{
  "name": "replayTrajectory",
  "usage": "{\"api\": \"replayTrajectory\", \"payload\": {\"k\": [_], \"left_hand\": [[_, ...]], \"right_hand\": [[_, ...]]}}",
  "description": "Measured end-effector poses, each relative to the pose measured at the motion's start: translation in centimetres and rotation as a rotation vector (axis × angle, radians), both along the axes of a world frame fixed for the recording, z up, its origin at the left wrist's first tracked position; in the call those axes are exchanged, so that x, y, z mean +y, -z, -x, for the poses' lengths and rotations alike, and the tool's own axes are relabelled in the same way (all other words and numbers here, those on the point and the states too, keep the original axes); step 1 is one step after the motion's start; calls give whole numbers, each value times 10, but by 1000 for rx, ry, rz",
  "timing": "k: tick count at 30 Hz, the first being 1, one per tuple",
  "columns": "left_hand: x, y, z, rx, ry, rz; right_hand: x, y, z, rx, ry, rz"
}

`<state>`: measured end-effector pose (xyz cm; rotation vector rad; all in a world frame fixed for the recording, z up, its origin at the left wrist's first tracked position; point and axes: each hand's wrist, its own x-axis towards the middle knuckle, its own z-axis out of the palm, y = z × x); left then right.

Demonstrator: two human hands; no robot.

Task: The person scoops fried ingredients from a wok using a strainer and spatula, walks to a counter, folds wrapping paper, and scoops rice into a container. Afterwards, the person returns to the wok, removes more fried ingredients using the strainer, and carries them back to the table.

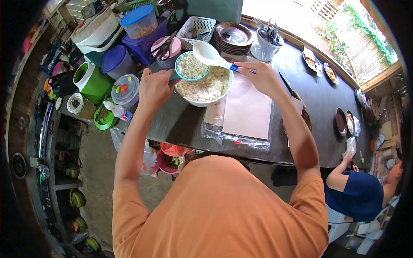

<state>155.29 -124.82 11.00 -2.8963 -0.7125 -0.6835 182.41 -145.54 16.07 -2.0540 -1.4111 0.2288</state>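
Note:
My left hand point(155, 86) grips the handle of a teal cup point(206, 76) filled with cooked rice, held over a larger white bowl point(205, 103). More rice point(211, 88) lies in that bowl. In my right hand point(259, 76) is the blue handle of a white rice spoon point(208, 53). The spoon's head is just above the cup's far right rim; whether they touch I cannot tell. Right of the bowl, a stack of brown paper sheets point(247, 112) lies on clear plastic on the dark table.
Behind the bowl are stacked brown plates point(232, 36), a utensil container point(269, 45) and a white basket point(195, 28). A knife point(290, 88) lies to the right. Tubs and a glue-like bottle point(118, 111) stand left. A person in dark blue point(357, 193) works at the right end.

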Motion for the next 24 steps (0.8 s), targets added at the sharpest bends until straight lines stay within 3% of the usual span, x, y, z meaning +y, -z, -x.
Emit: {"api": "replayTrajectory", "payload": {"k": [2, 8, 14, 17, 21, 23, 24], "left_hand": [[1, 2, 3, 13, 1, -29], [5, 6, 8, -53, -24, -10], [-6, 5, 5, 7, -82, -21], [-9, 9, 2, 17, -71, -76], [-12, 14, 1, 82, -88, -32], [-16, 9, -3, 94, -99, 12], [-16, 8, -3, 66, -82, -46]], "right_hand": [[-2, 3, 0, -75, 36, 67], [-4, 23, -8, -96, 53, -52], [6, 11, 39, 27, 46, -115], [6, 5, 55, -215, -18, 132], [10, 13, 34, -210, -96, 21], [9, 3, 27, 64, -192, 51], [8, -4, 34, 62, -199, 53]]}}
